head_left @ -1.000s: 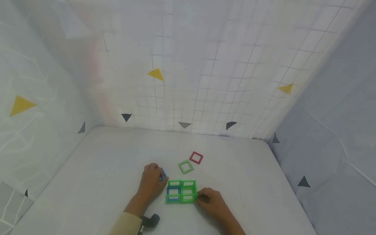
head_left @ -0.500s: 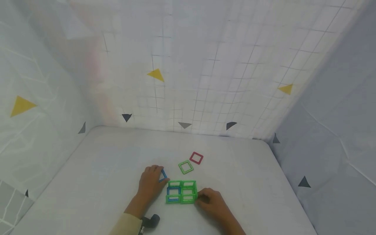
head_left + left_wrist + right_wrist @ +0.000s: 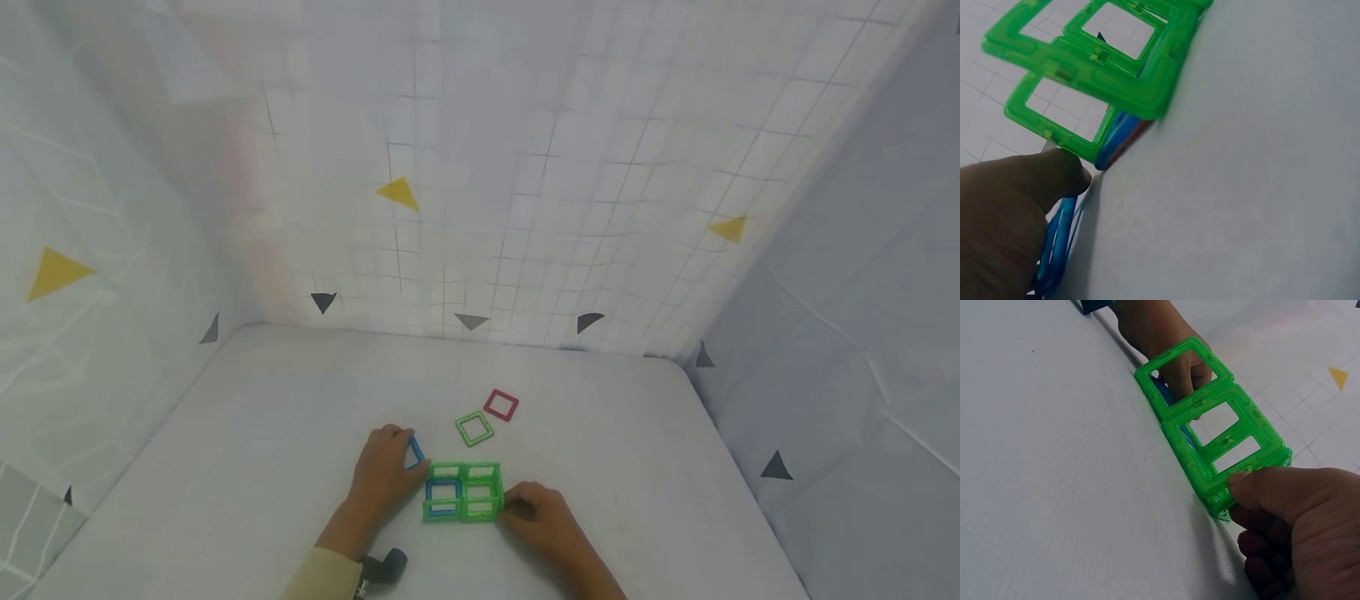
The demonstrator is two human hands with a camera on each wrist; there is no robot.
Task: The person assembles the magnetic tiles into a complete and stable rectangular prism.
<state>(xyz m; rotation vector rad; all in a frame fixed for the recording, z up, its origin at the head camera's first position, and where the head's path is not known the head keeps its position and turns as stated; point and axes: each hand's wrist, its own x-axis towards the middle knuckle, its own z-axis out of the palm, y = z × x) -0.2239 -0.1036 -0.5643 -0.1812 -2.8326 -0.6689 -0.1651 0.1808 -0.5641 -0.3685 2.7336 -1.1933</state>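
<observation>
Green tile box (image 3: pixel 463 490) is partly built on the white table (image 3: pixel 262 433), pinched by the right hand (image 3: pixel 536 515). Blue square tile (image 3: pixel 415 452) is gripped by the left hand (image 3: pixel 382 471), not yet joined; two tiles wait.

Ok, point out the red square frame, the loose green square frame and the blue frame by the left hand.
red square frame (image 3: pixel 501 405), head view, on its near rim.
loose green square frame (image 3: pixel 475 428), head view, on its rim.
blue frame (image 3: pixel 415 452), head view, on its visible edge.
</observation>
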